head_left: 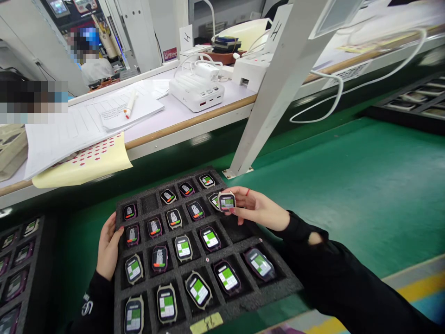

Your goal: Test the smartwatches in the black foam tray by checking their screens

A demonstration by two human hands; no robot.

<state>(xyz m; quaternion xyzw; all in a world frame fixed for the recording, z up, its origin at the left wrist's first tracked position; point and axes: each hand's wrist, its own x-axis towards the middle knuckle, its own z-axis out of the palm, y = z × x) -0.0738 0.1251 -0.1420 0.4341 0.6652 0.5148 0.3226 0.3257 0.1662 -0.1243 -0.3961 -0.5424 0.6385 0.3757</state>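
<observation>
A black foam tray [273, 291] lies in front of me, with square cells that hold several smartwatches showing lit green and white screens. My right hand [257, 208] is over the tray's upper right part, and its fingertips pinch one smartwatch [226, 202] by its edges, tilted and lifted slightly. Beneath that hand a cell [238, 230] shows no watch. My left hand [108, 246] rests flat against the tray's left edge, holding nothing, close to a watch in a purple case [131, 235].
Another foam tray of watches [24, 264] sits at the left, and a third [410, 104] lies far right. Ahead stands a white workbench [208, 125] with papers, a pen, and a corded white charger. A white post [278, 97] rises on green flooring. A co-worker [95, 69] sits beyond.
</observation>
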